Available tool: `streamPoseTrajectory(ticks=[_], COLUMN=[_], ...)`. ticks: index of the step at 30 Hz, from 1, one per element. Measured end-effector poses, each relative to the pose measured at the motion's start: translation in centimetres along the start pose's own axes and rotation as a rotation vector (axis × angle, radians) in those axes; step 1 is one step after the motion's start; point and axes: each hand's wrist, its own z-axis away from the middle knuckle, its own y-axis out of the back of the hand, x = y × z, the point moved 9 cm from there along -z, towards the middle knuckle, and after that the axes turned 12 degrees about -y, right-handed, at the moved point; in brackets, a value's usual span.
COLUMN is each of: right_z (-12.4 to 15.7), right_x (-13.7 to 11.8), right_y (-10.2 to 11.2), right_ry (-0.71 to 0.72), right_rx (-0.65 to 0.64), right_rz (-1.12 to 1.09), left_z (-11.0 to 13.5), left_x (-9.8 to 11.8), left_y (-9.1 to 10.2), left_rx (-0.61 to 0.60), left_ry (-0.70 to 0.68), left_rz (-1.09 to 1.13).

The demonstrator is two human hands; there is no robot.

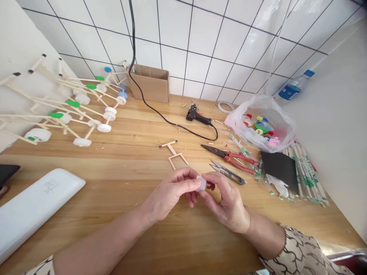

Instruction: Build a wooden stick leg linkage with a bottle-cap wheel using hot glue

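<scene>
Low over the near middle of the wooden table, my left hand (172, 193) and my right hand (228, 206) meet at a small whitish plastic cap (202, 183). Fingers and thumbs of both hands pinch it, hiding part of its shape. Just beyond my left hand lies a small frame of thin wooden sticks (174, 154) with dark-tipped ends on its crossbar. Past my right hand are thread snips (228, 172) and long-nosed pliers (229, 156) with red handles.
A black glue gun (197, 115) with a trailing cord lies farther back, near a cardboard box (151, 84) and a tape roll (225, 107). Stick models (83, 110) with cap wheels stand left, above a white power bank (43, 206). A bag (266, 118) of colourful caps sits right.
</scene>
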Motion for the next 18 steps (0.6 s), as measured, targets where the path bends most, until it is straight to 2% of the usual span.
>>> streamPoseTrajectory(ticks=[6,18], right_z=[-0.13,-0.17], right_x=[0.14,-0.37], right_y=[-0.17,0.54], right_ry=[0.013,0.024], right_rx=[-0.013,0.034], right_rz=[-0.005,-0.027], left_z=[0.01,0.37], left_x=[-0.37,-0.05], left_y=[0.13,-0.1], left_rx=[0.018,-0.014], left_ry=[0.019,-0.043], left_rz=[-0.017,-0.116])
